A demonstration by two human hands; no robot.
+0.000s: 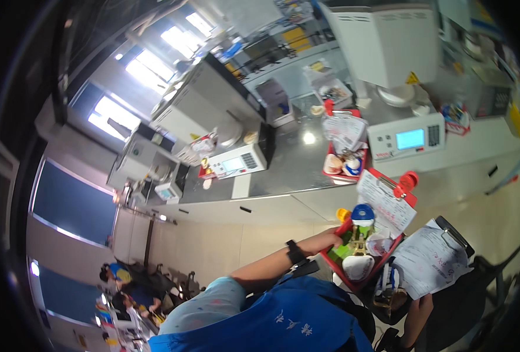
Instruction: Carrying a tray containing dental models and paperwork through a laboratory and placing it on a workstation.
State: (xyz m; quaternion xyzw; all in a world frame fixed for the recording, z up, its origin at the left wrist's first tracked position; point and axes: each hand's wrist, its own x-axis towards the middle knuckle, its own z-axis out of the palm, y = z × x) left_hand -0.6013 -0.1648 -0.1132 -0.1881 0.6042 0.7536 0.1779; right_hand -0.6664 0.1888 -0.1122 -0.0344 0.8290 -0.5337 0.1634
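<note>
My left hand (328, 239) is closed on the left rim of a red tray (335, 268) in front of my body. Inside lie a blue-topped round piece (362, 215), a brass-coloured dental articulator (359, 240), a white plaster piece (358, 267) and something green (343, 251). A red clipboard with a written sheet (384, 202) leans at its far right. My right hand (422, 306) is partly hidden beneath papers on a dark clipboard (430, 258); its fingers do not show clearly. Beside those papers is another articulator with a blue-and-white piece (387, 287).
Ahead runs a long metal-topped counter (298, 155) carrying white machines with lit screens (410, 139). Another red tray (346, 173) with papers stands on it near the edge. A black chair (471, 299) is close on my right. People (134, 293) sit at the far lower left.
</note>
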